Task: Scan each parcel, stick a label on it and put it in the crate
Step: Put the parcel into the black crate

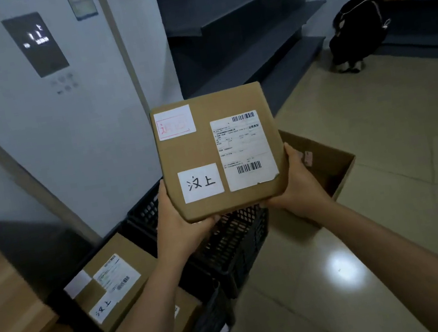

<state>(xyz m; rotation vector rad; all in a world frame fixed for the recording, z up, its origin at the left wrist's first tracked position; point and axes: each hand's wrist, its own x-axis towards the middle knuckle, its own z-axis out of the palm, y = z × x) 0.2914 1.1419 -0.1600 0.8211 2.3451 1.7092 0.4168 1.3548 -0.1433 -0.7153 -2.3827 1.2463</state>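
Both hands, left point(176, 219) and right point(298, 178), grip the labelled parcel point(218, 151) by its lower corners above the black crate point(234, 244). The hold looks shallow, so it may tip forward and miss the crate.

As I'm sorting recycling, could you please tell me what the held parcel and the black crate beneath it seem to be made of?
The parcel looks like matte brown cardboard, with white paper labels stuck on top. The crate appears to be black moulded plastic, judging by its lattice walls.
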